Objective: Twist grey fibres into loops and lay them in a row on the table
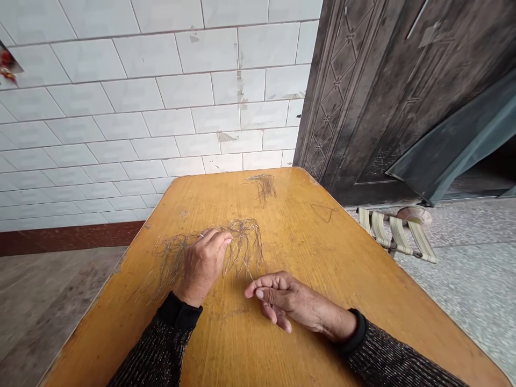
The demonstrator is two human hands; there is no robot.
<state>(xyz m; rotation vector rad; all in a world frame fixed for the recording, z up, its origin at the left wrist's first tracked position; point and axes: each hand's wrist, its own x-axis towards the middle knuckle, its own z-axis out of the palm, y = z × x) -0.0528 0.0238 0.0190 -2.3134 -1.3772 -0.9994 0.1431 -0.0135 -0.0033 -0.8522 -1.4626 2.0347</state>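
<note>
Right hand (pixel 288 298): thumb and index finger pinch one thin wire (pixel 249 273). Left hand (pixel 205 263): fingers bent, tips together over a row of looped wires (pixel 243 228); whether gripping any, cannot tell. Looped wires: lie across the counter (pixel 226 344) toward its left edge. Wire bundle (pixel 265 185): near far edge. Bent wire (pixel 324 207): near right edge.

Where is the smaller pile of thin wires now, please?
In the head view, the smaller wire pile lies toward the far end of the wooden table, beyond the right hand, left of the lone bent wire.
</note>
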